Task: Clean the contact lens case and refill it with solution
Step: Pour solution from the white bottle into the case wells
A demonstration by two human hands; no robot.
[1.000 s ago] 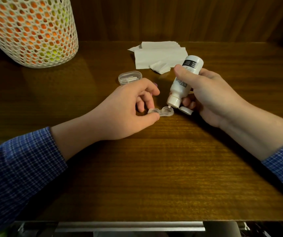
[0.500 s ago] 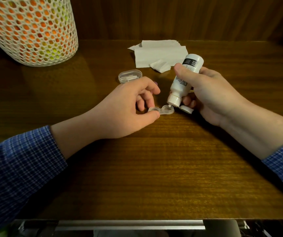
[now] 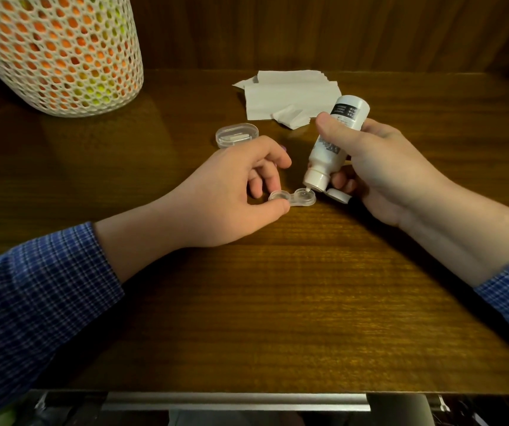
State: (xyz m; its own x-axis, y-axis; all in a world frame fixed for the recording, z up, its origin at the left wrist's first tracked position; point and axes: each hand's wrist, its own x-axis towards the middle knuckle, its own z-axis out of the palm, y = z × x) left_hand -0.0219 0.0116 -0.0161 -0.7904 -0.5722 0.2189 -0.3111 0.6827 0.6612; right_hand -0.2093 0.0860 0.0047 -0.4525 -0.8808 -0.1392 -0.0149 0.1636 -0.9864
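Observation:
A clear two-well contact lens case [image 3: 293,198] lies on the wooden table [image 3: 277,302]. My left hand [image 3: 231,192] pinches its left well between thumb and fingers. My right hand [image 3: 382,167] grips a white solution bottle [image 3: 336,146], tipped upside down. The bottle's nozzle sits just over the case's right well. Its open flip cap [image 3: 339,195] hangs beside the nozzle, close to the table.
A clear oval lid or box [image 3: 237,135] lies behind my left hand. Folded white tissues [image 3: 290,96] lie at the back centre. A white mesh basket [image 3: 56,53] with orange and green contents stands at the back left. A wooden wall closes the rear.
The bottle has shifted slightly so its nozzle is lower over the right well. Both hands keep their grips.

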